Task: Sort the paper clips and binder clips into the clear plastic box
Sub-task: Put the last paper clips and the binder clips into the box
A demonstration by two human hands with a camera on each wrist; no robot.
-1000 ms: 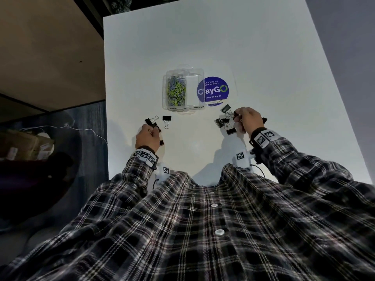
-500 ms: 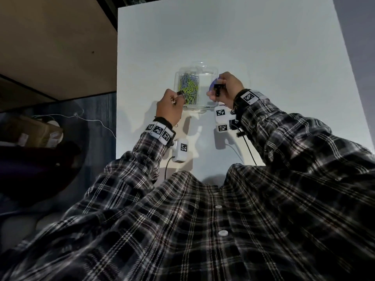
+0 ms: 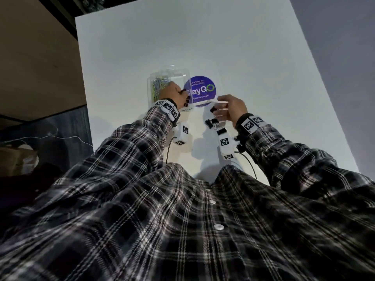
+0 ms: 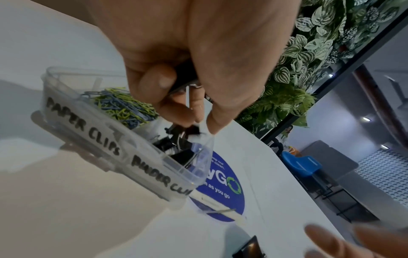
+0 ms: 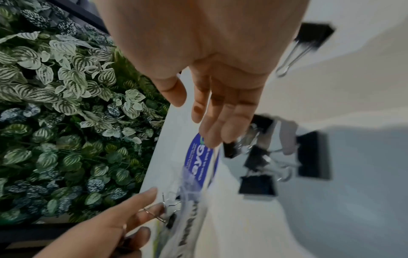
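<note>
The clear plastic box [image 3: 169,75] stands mid-table, its front wall [image 4: 88,127] labelled for paper clips and binder clips. Yellow and blue paper clips [image 4: 123,106] fill its left compartment; black binder clips [image 4: 178,146] lie in the right one. My left hand [image 3: 180,95] hovers over the right compartment, fingers curled round a black binder clip [image 4: 187,80] with a wire handle. My right hand [image 3: 218,110] is near the box's right front, fingers straight and empty [image 5: 209,122], just above a loose pile of binder clips [image 5: 264,160] on the table [image 3: 212,124].
A round blue sticker [image 3: 203,90] lies right of the box. One more binder clip [image 5: 313,36] sits apart, nearer me. The white table [image 3: 253,57] ends at a left edge close to the box. A leafy plant wall [image 5: 55,104] stands beyond the far edge.
My right hand has left the box without the clip it carried and come back over the loose pile. My left hand has moved right with its clip, over the binder clip compartment.
</note>
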